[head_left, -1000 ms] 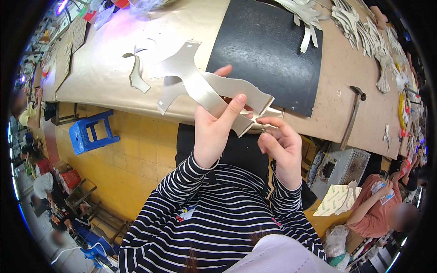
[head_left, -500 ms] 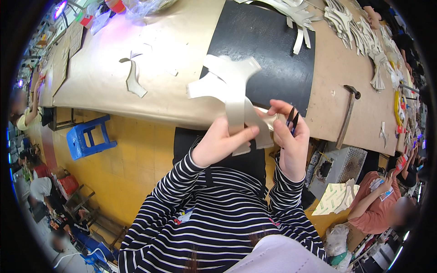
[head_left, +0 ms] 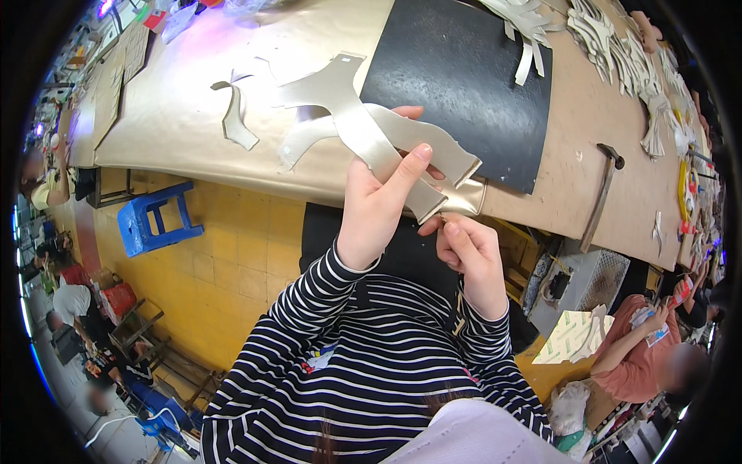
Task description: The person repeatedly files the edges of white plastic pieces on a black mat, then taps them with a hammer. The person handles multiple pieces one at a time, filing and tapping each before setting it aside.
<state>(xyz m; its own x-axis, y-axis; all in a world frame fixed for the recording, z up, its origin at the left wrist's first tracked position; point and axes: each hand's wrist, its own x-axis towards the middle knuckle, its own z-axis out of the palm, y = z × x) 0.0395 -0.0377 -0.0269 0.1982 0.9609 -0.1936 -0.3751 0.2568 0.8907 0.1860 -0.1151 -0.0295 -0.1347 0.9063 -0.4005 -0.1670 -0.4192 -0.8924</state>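
Observation:
My left hand (head_left: 379, 201) is closed around a pale metallic-beige cut leather-like piece (head_left: 348, 100), thumb on top and fingers beneath. It has branching arms toward the upper left and two strips ending at the lower right, where raw edges show. My right hand (head_left: 475, 259) is beside the nearer strip end, thumb and finger pinched together at its edge. What they pinch is too small to make out. No snips show in this hand now; its palm is hidden. Both hands are at the table's front edge, the piece raised over it.
A black mat (head_left: 464, 85) lies on the table (head_left: 185, 147). Pale cut pieces (head_left: 533, 31) pile at its far side, more (head_left: 610, 50) at the right. A hammer (head_left: 603, 193) rests right, a curved scrap (head_left: 236, 120) left. A blue stool (head_left: 158, 220) stands on the floor; a co-worker (head_left: 634, 348) sits right.
The piece has swung so its strip ends point lower right, with my left hand raised. My right hand has moved down to the strip end; the small dark-bladed snips in it have gone from sight.

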